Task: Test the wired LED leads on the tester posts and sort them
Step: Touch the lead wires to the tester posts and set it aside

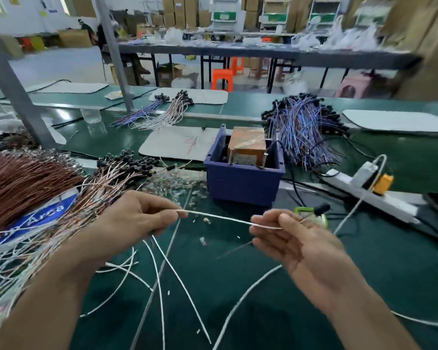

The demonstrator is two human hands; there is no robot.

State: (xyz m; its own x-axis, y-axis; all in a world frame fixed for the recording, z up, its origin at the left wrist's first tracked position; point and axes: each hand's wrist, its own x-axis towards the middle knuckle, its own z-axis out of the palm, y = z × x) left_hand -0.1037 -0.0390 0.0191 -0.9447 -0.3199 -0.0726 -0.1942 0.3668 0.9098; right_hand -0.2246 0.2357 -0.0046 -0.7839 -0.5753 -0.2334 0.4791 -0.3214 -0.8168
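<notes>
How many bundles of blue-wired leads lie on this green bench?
2. A small blue-wired bundle lies far back, left of centre; a large blue-wired heap sits behind and right of the purple plastic box. Others may be hidden.

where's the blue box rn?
Head view, centre of the bench: the blue box sits between the white mat on its left and the blue-wired lead bundle behind its right.

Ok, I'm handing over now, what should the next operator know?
Left hand and right hand both pinch the same white lead, stretched between them; its black LED cap sticks out past the right hand.
The purple tester box sits behind; this lead is not on it yet.
Blue-wired bundle lies right of the box, pink-wired bundle left.
Left: test and sort this lead, then the loose white leads.
</notes>
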